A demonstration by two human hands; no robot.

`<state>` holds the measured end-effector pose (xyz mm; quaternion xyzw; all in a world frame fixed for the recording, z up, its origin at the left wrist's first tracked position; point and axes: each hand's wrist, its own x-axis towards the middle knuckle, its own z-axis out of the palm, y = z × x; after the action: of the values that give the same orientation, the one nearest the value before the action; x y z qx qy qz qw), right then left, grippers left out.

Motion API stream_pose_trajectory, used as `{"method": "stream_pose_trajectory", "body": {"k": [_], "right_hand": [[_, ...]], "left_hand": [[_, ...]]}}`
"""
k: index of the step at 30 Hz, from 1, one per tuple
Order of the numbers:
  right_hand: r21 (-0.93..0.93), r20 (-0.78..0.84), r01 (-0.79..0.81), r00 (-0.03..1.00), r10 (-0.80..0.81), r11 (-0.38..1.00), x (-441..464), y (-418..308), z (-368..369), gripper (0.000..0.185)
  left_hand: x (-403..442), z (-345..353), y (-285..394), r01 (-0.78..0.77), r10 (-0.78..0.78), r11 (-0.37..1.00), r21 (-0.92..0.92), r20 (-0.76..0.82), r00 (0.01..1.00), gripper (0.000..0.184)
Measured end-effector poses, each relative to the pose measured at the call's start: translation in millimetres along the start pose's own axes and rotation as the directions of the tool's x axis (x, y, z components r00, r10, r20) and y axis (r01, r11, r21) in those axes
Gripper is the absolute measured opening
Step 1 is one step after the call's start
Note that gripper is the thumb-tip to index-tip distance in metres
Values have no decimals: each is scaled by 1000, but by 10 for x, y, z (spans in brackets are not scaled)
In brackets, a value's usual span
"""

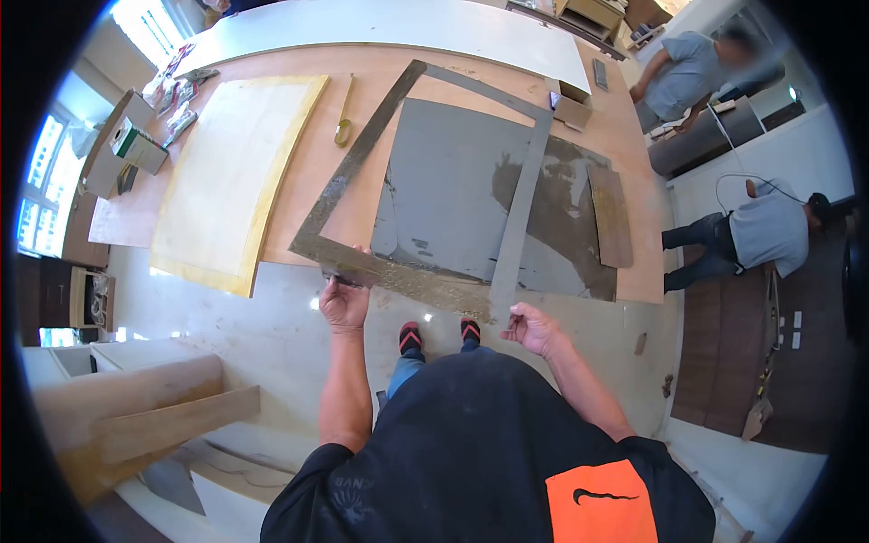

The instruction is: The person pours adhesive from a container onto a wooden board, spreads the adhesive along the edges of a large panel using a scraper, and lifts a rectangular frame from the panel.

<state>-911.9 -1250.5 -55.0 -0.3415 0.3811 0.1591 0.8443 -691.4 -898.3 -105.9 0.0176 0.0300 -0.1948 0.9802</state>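
A flat rectangular frame (416, 282) with a large opening is held up tilted over the near table edge. Brown, crumbly smears cover its near bar, while its right bar is plain grey. My left hand (344, 303) is closed on the near bar by the left corner, some fingers hidden behind it. At the near right corner, my right hand (534, 329) pinches the frame between thumb and fingers. Under and beyond the opening lies a grey sheet (444, 181) on the table (634, 181), with brown wet-looking patches to its right. A small brown board (611, 215) rests there.
A cream panel (240, 172) lies left on the table, beside a yellow tape-like strip (344, 131). Along the back runs a long white panel (389, 23). A small open carton (572, 107) stands back right. Two people (692, 77) are at the right. Boards (181, 421) lie lower left.
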Motion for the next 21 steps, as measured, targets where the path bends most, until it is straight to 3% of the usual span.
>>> {"method": "stream_pose_trajectory", "body": {"k": [4, 7, 8, 10, 11, 14, 15, 18, 20, 21], "right_hand": [[-34, 116, -179, 977, 181, 983, 126, 117, -65, 9], [-166, 153, -261, 946, 286, 951, 266, 220, -48, 11], [-329, 176, -251, 931, 320, 910, 313, 213, -33, 10], [-625, 207, -190, 895, 395, 757, 414, 157, -8, 9], [-733, 273, -108, 858, 436, 672, 498, 149, -47, 18], [-934, 210, -12, 789, 578, 357, 405, -250, 75, 24], [-950, 281, 149, 795, 538, 276, 333, -457, 115, 25], [-933, 352, 297, 868, 350, 202, 390, -1014, -59, 26], [-930, 323, 300, 943, 85, 213, 436, -1494, -136, 26], [-927, 344, 352, 935, -81, 129, 473, -1786, -103, 27]], "left_hand": [[-63, -112, 21, -101, 102, 994, -43, 19, 995, 75], [-167, -179, 63, -195, 196, 976, -93, 4, 981, 72], [-207, -206, 90, -231, 231, 969, -92, -7, 973, 72], [-278, -212, 123, -303, 303, 953, 28, -29, 952, 75], [-334, -187, 135, -334, 338, 940, 66, -56, 940, 75], [-478, -225, 214, -375, 386, 911, 171, -36, 922, 75], [-523, -228, 236, -390, 404, 899, 200, -31, 914, 75], [-626, -321, 298, -452, 471, 857, 247, -21, 882, 74], [-649, -281, 311, -501, 520, 832, 238, -19, 854, 73], [-667, -320, 347, -417, 421, 891, 182, 18, 907, 73]]}}
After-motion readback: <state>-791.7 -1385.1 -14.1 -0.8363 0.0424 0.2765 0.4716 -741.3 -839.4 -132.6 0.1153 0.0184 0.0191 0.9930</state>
